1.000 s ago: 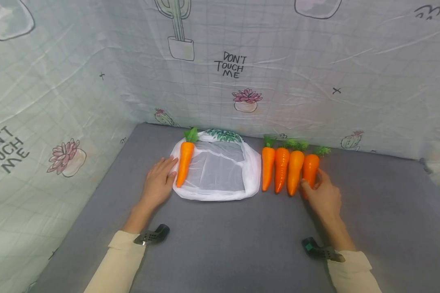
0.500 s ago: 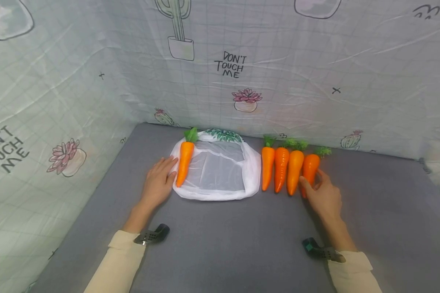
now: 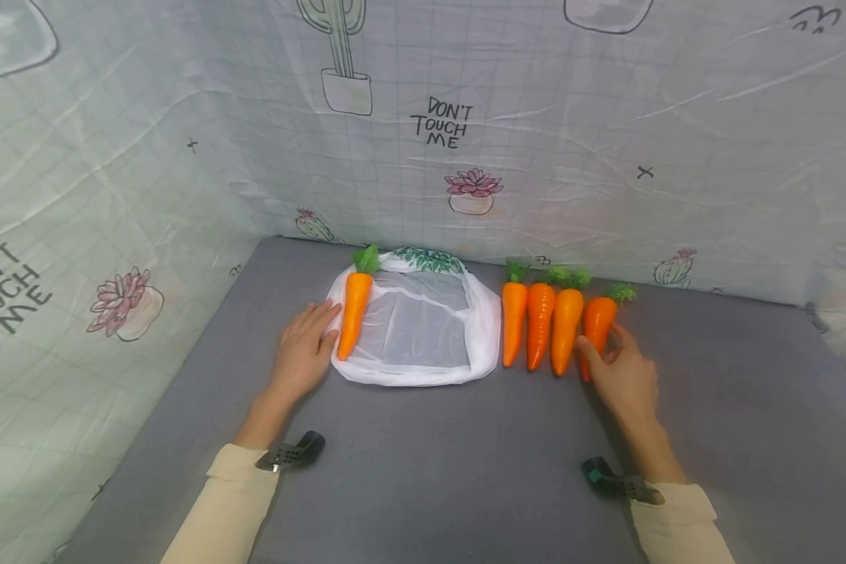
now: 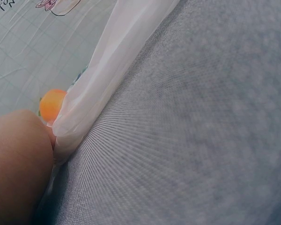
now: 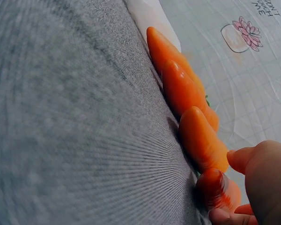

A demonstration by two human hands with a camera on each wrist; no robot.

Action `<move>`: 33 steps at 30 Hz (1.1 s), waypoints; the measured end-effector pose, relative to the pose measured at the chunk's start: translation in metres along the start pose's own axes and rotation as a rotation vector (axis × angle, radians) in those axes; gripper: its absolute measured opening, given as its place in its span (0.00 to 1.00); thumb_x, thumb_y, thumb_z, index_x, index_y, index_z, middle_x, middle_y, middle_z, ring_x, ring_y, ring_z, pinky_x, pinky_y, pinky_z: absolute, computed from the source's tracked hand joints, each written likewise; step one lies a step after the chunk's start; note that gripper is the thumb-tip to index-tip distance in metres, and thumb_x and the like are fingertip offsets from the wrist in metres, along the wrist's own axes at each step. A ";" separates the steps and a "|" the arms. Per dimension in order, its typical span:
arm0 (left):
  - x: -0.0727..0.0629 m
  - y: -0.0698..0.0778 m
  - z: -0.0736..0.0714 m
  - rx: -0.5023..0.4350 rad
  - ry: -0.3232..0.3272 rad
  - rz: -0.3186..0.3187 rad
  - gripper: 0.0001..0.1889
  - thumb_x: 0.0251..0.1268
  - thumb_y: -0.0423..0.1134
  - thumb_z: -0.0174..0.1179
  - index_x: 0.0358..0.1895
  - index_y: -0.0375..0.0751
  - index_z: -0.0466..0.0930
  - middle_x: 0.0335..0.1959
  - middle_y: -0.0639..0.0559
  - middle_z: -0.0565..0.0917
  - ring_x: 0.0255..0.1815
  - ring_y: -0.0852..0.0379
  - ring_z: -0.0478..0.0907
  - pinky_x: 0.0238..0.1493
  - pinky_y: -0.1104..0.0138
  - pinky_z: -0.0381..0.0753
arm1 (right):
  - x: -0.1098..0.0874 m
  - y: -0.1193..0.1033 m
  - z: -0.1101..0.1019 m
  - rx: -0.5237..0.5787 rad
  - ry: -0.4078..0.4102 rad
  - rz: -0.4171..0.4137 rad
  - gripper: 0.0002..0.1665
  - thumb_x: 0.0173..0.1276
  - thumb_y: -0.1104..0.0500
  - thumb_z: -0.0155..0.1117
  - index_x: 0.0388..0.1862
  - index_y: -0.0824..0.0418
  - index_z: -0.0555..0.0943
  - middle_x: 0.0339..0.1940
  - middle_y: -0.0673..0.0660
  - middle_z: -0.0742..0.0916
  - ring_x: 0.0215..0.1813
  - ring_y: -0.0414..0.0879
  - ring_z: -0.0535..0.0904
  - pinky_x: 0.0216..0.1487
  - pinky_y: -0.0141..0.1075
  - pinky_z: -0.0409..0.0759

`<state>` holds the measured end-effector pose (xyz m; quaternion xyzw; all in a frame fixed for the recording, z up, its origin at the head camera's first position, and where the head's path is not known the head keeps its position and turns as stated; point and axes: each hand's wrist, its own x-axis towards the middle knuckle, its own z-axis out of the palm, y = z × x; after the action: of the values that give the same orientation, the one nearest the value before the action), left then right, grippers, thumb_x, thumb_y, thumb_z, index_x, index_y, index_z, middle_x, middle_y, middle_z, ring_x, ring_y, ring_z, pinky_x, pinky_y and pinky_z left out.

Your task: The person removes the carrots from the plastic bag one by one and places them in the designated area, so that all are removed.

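A white mesh produce bag point(image 3: 414, 376) lies flat on the grey table, with one orange carrot point(image 3: 355, 313) on its left side. My left hand point(image 3: 305, 348) rests on the table, relaxed fingers against the bag's left edge. To the right of the bag, several carrots with green tops lie side by side. My right hand point(image 3: 623, 376) is at the rightmost carrot point(image 3: 598, 317), its thumb on the left side and its fingers round the right, near the lower half. In the right wrist view, fingertips point(image 5: 220, 215) touch that carrot's tip end.
Three more carrots, the left one point(image 3: 513, 321), the middle one point(image 3: 540, 321) and the right one point(image 3: 567, 329), lie between the bag and my right hand. A printed cloth wall point(image 3: 550, 157) stands behind the grey table point(image 3: 437, 470) and along its left side.
The rightmost carrot has tilted slightly, its lower end shifting a little left, and my right thumb has moved slightly with it. My left hand, the bag and the other carrots stay put.
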<state>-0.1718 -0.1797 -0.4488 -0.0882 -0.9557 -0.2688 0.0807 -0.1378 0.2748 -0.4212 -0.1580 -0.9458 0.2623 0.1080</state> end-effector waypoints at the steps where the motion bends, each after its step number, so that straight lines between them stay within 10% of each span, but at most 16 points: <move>1: 0.000 0.000 0.000 -0.003 -0.002 -0.002 0.25 0.72 0.38 0.51 0.70 0.42 0.65 0.72 0.43 0.63 0.73 0.40 0.53 0.71 0.46 0.45 | 0.000 0.000 0.000 0.000 0.009 0.000 0.46 0.65 0.32 0.54 0.69 0.64 0.66 0.23 0.57 0.81 0.23 0.51 0.75 0.21 0.39 0.67; 14: -0.001 -0.001 0.001 -0.017 0.027 0.029 0.24 0.71 0.38 0.51 0.69 0.41 0.66 0.70 0.41 0.65 0.72 0.39 0.54 0.70 0.45 0.47 | -0.002 -0.022 -0.005 0.079 0.152 -0.103 0.38 0.66 0.40 0.59 0.63 0.66 0.72 0.22 0.57 0.78 0.22 0.52 0.72 0.26 0.41 0.68; 33: 0.000 0.001 -0.001 0.000 -0.008 0.002 0.25 0.72 0.39 0.51 0.71 0.42 0.64 0.71 0.43 0.63 0.73 0.40 0.53 0.70 0.45 0.46 | -0.010 -0.104 0.018 0.210 0.098 -0.245 0.30 0.66 0.46 0.62 0.61 0.64 0.75 0.18 0.55 0.78 0.19 0.49 0.71 0.24 0.39 0.70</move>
<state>-0.1718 -0.1798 -0.4476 -0.0904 -0.9559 -0.2685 0.0774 -0.1586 0.1787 -0.3822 -0.0422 -0.9190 0.3365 0.2010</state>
